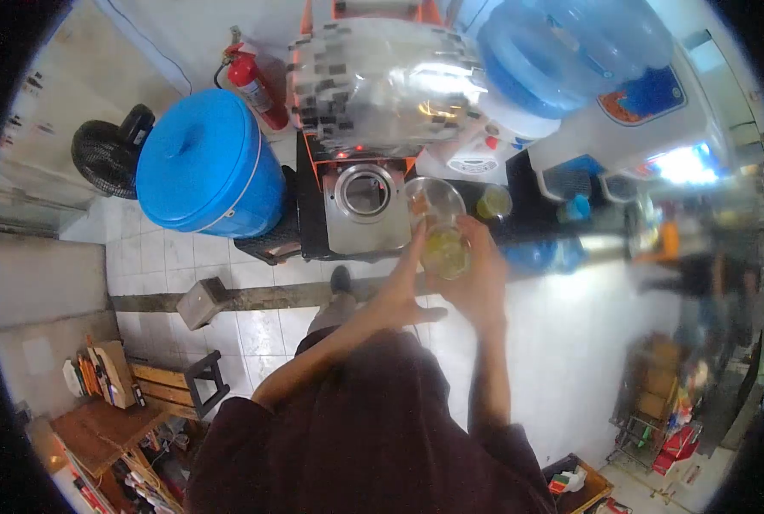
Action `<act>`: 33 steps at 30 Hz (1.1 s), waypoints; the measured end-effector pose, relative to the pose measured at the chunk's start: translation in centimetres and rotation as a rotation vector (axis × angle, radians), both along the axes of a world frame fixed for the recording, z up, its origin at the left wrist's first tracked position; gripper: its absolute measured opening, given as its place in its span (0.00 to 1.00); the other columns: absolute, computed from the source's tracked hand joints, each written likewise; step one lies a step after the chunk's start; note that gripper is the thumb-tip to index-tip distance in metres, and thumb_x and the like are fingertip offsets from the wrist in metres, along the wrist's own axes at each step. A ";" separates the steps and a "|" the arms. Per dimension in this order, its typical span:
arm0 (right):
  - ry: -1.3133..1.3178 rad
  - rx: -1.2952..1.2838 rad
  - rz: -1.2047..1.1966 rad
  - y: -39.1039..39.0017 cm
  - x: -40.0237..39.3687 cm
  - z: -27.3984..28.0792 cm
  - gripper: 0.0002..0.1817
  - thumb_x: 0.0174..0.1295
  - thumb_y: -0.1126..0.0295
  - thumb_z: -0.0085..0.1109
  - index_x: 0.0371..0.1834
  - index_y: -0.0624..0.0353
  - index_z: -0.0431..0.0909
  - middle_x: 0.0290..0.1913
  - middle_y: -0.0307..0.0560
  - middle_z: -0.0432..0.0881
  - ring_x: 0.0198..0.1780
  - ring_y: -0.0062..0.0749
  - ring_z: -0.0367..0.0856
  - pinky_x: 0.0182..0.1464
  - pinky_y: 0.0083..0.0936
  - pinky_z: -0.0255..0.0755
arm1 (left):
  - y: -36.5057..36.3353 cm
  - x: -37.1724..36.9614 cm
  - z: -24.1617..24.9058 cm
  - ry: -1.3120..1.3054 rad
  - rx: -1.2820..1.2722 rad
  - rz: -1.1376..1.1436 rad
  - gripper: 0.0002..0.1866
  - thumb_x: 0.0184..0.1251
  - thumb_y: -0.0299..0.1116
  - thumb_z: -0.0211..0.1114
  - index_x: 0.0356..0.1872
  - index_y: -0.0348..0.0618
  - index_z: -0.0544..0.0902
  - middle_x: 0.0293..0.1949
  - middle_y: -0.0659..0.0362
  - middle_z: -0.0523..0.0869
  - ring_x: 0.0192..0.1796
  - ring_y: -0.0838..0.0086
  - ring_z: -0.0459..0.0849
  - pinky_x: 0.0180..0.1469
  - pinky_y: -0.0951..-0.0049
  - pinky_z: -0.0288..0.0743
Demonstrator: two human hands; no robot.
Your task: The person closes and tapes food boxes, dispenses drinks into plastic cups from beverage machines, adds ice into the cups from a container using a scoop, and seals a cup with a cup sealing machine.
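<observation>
Both of my hands are closed round a clear cup (pixel 446 253) with yellow-green contents, held in front of the counter. My left hand (pixel 403 287) is at the cup's left side, its thumb stretched out below. On the right side of the cup is my right hand (pixel 478 270). Just beyond the cup lies a round metal tray (pixel 437 195). To its left stands a cup-sealing machine with a round metal opening (pixel 365 195) and a roll of patterned film (pixel 382 81) above. Another cup with yellow-green contents (pixel 493 202) stands right of the tray.
A large blue lidded bin (pixel 202 163) stands left of the counter, with a fan (pixel 107 150) and a red fire extinguisher (pixel 257 86) near it. Blue water bottles (pixel 562 51) and a white dispenser (pixel 630 128) are at the right. A small box (pixel 202 303) lies on the tiled floor.
</observation>
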State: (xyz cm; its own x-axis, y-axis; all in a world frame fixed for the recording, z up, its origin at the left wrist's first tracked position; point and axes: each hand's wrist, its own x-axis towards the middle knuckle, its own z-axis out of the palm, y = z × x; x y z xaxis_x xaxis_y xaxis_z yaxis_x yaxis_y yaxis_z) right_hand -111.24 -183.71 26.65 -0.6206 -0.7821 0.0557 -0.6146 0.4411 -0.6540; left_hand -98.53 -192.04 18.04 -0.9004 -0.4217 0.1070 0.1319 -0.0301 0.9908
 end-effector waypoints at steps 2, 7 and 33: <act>-0.058 -0.049 -0.019 -0.5 -0.2 -0.1 0.45 0.34 0.68 0.79 0.63 0.59 0.71 0.56 0.57 0.80 0.56 0.50 0.81 0.57 0.40 0.76 | -1.7 0.0 1.3 -0.014 -0.284 0.172 0.71 0.41 0.31 0.82 0.80 0.38 0.35 0.80 0.43 0.47 0.81 0.53 0.50 0.79 0.56 0.47; -0.105 -0.025 -0.024 -0.9 1.2 0.6 0.47 0.35 0.67 0.80 0.65 0.58 0.70 0.58 0.56 0.80 0.59 0.51 0.80 0.60 0.39 0.74 | -1.6 -2.1 -2.2 -0.033 -0.343 0.200 0.60 0.42 0.32 0.82 0.77 0.36 0.53 0.74 0.44 0.63 0.75 0.54 0.63 0.75 0.56 0.58; 0.196 -0.307 -1.162 23.6 -86.7 -26.0 0.42 0.46 0.57 0.78 0.63 0.63 0.70 0.59 0.62 0.79 0.60 0.62 0.76 0.62 0.45 0.72 | 15.5 -39.6 -1.2 -0.250 -0.603 0.324 0.62 0.45 0.44 0.83 0.76 0.33 0.49 0.64 0.43 0.72 0.65 0.56 0.75 0.66 0.56 0.73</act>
State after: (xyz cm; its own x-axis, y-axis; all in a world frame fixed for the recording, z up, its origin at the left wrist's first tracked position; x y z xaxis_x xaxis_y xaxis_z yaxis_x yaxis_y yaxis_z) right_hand -197.92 -160.15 0.70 -0.9026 0.2962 0.3123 -0.0564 0.6380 -0.7680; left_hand -138.11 -176.49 16.81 -0.7681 -0.6041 0.2122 -0.1912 0.5327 0.8244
